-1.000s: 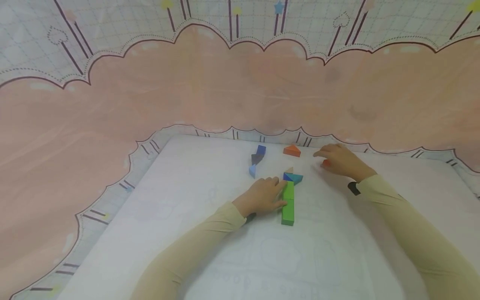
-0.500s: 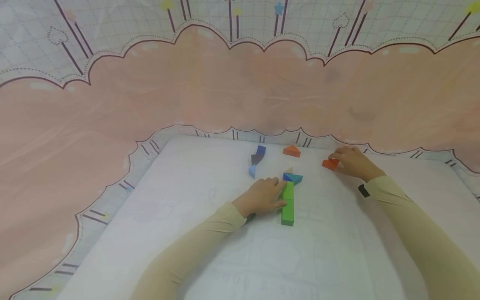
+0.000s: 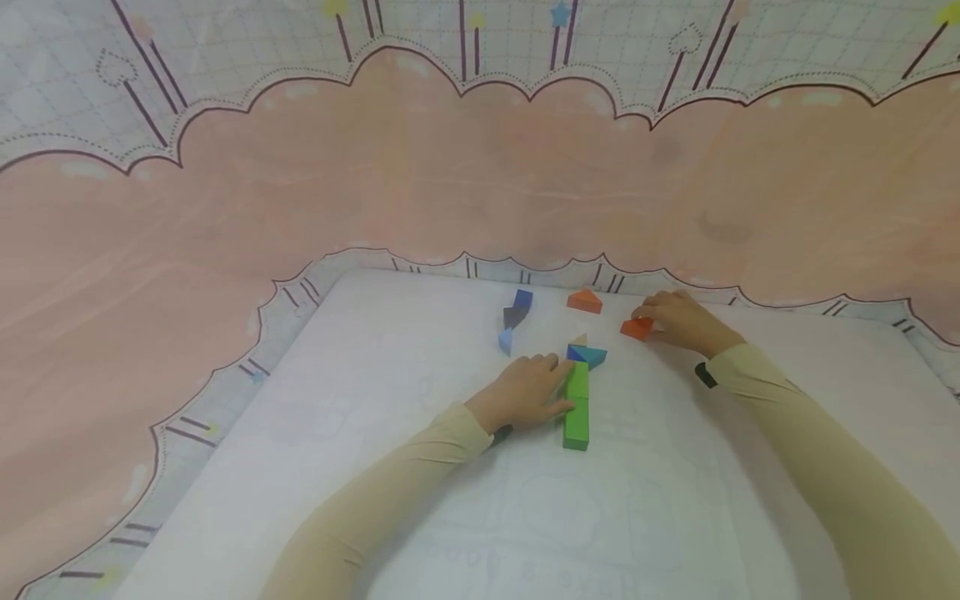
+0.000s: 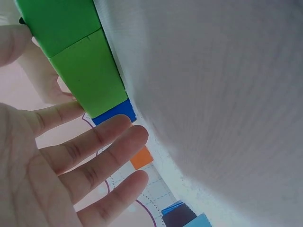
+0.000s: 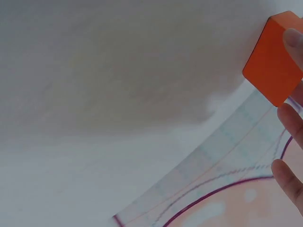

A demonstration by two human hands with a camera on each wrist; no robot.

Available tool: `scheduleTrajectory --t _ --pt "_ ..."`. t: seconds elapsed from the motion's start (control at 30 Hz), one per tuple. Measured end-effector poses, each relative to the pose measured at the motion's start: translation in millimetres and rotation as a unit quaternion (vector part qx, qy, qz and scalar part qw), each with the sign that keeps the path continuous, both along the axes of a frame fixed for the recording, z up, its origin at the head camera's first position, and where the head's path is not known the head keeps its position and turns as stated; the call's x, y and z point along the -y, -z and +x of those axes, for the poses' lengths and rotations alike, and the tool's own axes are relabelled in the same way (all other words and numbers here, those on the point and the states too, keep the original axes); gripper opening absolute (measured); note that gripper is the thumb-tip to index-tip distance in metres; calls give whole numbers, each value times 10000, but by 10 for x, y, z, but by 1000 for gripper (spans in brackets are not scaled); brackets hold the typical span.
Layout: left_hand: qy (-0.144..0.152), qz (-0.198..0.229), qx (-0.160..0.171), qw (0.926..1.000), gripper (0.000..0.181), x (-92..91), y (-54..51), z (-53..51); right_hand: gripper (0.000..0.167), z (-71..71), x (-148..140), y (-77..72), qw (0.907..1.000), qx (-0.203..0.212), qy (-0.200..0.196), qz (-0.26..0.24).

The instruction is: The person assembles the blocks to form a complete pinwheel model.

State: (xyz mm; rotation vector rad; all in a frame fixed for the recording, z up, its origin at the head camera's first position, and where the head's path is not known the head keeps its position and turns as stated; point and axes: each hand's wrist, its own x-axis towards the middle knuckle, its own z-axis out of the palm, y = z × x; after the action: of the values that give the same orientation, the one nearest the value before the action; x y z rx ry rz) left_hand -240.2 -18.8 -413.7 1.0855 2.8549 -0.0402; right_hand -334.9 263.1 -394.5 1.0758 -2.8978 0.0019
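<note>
Nearest: two green oblong wooden-looking blocks (image 3: 577, 403), end to end; my left hand (image 3: 523, 390) touches them, fingers extended, gripping nothing. At their 12 o'clock: blue triangle (image 3: 575, 354), teal triangle (image 3: 596, 357), tan wedge (image 3: 579, 340); this run looks laid. Light-blue triangular block (image 3: 506, 341) loose at 10. At 1, my right hand (image 3: 681, 322) pinches red-orange angular block (image 3: 634, 330), apparently unplaced. Farther, seemingly left over: dark block (image 3: 515, 317), blue squarish block (image 3: 523, 298) at 11, orange triangular block (image 3: 584, 302) at 12.
</note>
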Motion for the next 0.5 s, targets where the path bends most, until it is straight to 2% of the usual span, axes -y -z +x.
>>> scheduleTrajectory --t 0.5 --pt "-57 46 110 9999 64 -3 -12 2 27 -109 437 -24 9961 -274 -839 43"
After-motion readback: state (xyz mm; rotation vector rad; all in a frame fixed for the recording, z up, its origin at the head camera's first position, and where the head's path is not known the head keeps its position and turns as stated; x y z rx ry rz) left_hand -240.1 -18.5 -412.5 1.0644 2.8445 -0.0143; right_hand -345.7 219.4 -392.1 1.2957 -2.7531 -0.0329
